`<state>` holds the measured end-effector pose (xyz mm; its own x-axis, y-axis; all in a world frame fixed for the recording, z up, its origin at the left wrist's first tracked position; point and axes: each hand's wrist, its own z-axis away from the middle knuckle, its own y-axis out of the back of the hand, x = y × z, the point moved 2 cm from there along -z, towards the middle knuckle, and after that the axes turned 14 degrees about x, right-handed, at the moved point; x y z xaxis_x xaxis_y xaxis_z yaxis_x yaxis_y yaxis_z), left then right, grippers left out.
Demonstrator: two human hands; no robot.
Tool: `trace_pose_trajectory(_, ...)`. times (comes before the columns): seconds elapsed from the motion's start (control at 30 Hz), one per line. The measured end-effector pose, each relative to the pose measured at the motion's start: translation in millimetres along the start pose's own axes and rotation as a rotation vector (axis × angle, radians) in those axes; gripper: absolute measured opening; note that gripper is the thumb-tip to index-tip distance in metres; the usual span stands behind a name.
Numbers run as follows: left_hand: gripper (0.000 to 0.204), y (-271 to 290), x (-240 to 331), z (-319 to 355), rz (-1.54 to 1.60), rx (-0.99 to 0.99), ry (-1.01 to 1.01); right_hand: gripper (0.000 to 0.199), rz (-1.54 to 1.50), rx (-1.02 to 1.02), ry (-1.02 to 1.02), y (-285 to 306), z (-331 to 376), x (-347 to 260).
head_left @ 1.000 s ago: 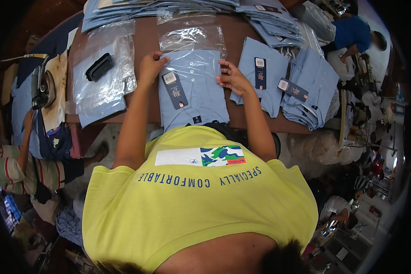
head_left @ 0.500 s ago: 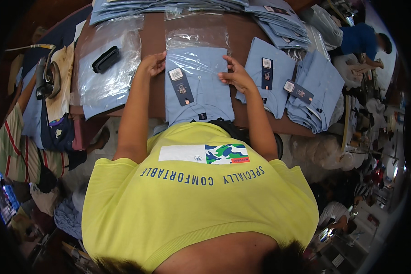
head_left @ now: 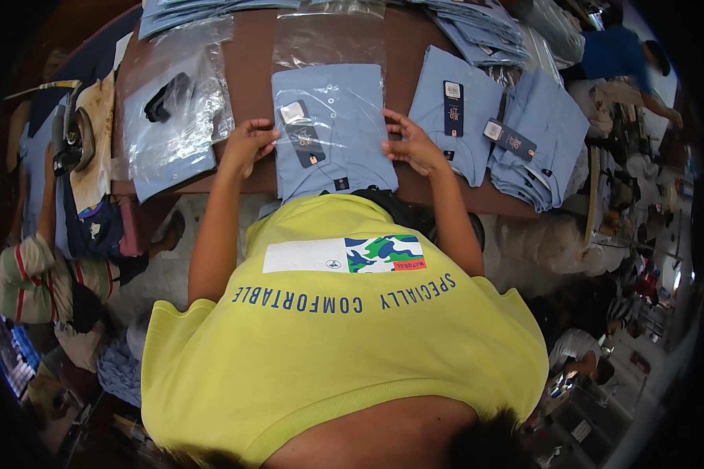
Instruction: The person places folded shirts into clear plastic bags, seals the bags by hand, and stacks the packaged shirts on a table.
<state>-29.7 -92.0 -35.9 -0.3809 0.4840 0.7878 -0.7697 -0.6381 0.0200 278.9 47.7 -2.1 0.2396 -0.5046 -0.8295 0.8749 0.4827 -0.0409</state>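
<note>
A folded light-blue shirt (head_left: 344,98) with a dark hang tag (head_left: 305,147) lies in front of me, its near edge against my body. A clear plastic bag (head_left: 328,45) covers much of it and stretches beyond its far edge. At the bag's left side, the fingers of my left hand (head_left: 248,148) are closed on the film. My right hand (head_left: 414,146) pinches the opposite side between thumb and fingers. Exactly where the bag's mouth lies over the shirt is hard to make out.
More tagged shirts (head_left: 536,148) lie folded on the right of the brown table (head_left: 250,59). Bagged shirts (head_left: 477,35) are stacked at the far side. On the left, a black object (head_left: 167,98) rests on another bagged shirt. Beyond it, a person's arm (head_left: 48,195) is near an iron (head_left: 84,141).
Both hands have drawn nearer to me along the shirt's sides, and the plastic now reaches further down over the shirt and its tag. The black object on the left looks shifted and tilted.
</note>
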Motion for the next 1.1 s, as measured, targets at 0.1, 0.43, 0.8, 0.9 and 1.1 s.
trace_pose_trajectory(0.1, 0.035, 4, -16, 23, -0.015, -0.032, 0.034, 0.076, 0.051, 0.002, 0.019, 1, 18, 12)
trace_pose_trajectory(0.43, 0.036, 17, -65, 83, 0.075, -0.146, -0.04, 0.062, -0.009, 0.121, 0.034, 14, 73, 51)
trace_pose_trajectory(0.8, 0.053, -3, -31, 120, -1.028, -0.039, -1.436, 0.069, 0.993, 0.298, 0.966, 3, 84, 53)
trace_pose_trajectory(0.9, 0.048, -6, -45, 114, -0.969, -0.025, -1.474, 0.065, 1.128, 0.309, 1.084, -12, 77, 54)
trace_pose_trajectory(1.1, 0.04, -11, -45, 124, -0.9, 0.028, -1.444, 0.045, 1.081, 0.394, 1.268, -20, 72, 65)
